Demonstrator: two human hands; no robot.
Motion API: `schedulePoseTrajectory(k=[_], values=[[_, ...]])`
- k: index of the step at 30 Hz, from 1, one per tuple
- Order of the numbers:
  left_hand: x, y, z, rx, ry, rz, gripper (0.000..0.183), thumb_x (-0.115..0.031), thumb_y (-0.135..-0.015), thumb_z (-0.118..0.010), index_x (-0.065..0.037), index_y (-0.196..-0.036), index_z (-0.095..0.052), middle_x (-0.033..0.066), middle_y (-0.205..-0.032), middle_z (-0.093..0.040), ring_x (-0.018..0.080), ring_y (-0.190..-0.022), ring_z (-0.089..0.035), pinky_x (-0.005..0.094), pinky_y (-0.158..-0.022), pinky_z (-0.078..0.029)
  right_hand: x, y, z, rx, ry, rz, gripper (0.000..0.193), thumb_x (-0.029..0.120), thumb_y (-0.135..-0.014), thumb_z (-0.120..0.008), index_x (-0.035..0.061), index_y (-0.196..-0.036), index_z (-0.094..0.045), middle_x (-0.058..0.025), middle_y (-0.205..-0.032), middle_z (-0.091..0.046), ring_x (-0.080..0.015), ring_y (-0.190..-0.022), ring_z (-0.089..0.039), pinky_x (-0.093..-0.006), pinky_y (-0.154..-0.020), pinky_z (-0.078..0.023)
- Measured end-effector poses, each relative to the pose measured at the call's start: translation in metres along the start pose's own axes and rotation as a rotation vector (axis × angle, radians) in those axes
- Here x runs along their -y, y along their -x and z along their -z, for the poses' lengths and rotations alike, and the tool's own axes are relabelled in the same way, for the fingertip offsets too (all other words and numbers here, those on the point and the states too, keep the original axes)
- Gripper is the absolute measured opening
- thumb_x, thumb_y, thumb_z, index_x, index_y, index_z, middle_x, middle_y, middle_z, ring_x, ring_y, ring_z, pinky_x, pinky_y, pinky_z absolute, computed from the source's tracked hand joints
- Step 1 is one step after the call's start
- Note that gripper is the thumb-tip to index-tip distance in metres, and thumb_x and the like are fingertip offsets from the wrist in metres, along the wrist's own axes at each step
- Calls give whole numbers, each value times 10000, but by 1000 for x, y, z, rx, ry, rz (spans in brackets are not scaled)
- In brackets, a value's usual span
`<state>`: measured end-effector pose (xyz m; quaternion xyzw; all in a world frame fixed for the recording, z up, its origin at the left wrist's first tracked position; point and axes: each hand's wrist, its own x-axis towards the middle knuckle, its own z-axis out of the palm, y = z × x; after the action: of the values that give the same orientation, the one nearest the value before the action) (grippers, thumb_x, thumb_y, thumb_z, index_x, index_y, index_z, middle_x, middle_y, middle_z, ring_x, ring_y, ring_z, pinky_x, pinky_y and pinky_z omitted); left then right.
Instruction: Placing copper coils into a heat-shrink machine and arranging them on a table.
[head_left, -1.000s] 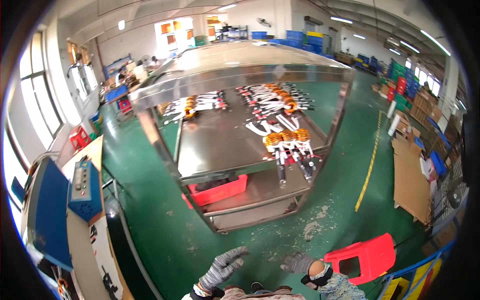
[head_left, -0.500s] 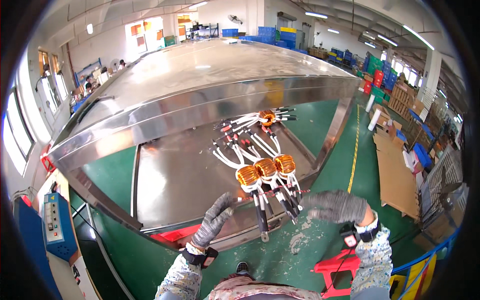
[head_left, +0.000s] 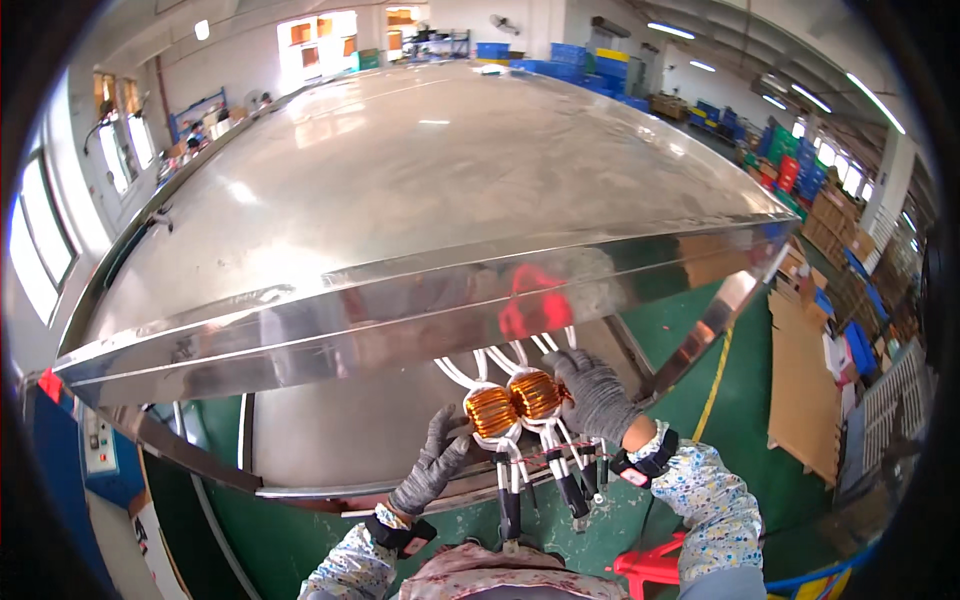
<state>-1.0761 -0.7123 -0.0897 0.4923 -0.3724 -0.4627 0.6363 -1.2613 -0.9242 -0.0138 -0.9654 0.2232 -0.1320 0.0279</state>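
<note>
Two copper-wound ring coils, the left coil [head_left: 491, 412] and the middle coil [head_left: 536, 395], sit side by side on the steel lower shelf [head_left: 330, 440] of a table. White sleeved leads run from both ends; the near ones finish in black sleeves [head_left: 509, 513] over the shelf's front edge. A thin red twisted wire [head_left: 540, 457] crosses these leads. My gloved left hand [head_left: 432, 465] is beside the left coil, thumb and fingers apart. My gloved right hand [head_left: 600, 398] curls over the right end of the row, covering the third coil, with fingertips against the middle one.
The steel tabletop [head_left: 430, 170] overhangs the shelf, its front rim [head_left: 420, 300] just above the coils. A red stool [head_left: 650, 565] stands at lower right. Flattened cardboard [head_left: 805, 385] lies on the right floor. A blue control box [head_left: 108, 455] is at left.
Both hands have moved forward to the coils; the right now covers the rightmost one. My view has shifted closer, so the table rim hides the coil set farther back.
</note>
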Motion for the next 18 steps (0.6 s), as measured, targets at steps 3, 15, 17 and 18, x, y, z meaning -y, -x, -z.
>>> schedulePoseTrajectory(k=[3, 15, 17, 18], values=[[-5, -16, -3, 44, -263, -125, 661, -334, -945, -503, -83, -1448, -156, 162, -1365, -374, 211, -1245, -385, 358, -963, -409, -10, -21, 14, 262, 123, 208, 804, 236, -665, -695, 4, -1331, -310, -226, -1177, -512, -381, -1139, -455, -431, -972, -365], [-13, -21, -12, -186, 62, -17, 668, -360, -873, -619, -73, -1374, -285, 100, -1265, -462, 211, -1160, -484, 351, -999, -399, -13, -36, -161, 188, -914, 384, 796, 269, -705, -741, 25, -1323, -303, -178, -1078, -596, -287, -961, -617, -423, -745, -511], [-15, 2, 4, -289, 39, -35, 666, -340, -870, -629, -71, -1372, -284, 99, -1256, -467, 211, -1156, -485, 351, -992, -406, 25, -59, -110, 690, -1212, 221, 670, 141, -707, -753, 73, -1271, -398, -108, -1144, -561, -234, -1035, -583, -399, -733, -528], [-15, 4, 4, -312, 34, -21, 668, -328, -868, -634, -69, -1372, -280, 100, -1250, -469, 209, -1152, -486, 350, -982, -415, 20, -62, -84, 969, -1580, -81, 623, 119, -719, -745, 84, -1251, -423, -103, -1125, -566, -236, -1017, -588, -401, -735, -533]])
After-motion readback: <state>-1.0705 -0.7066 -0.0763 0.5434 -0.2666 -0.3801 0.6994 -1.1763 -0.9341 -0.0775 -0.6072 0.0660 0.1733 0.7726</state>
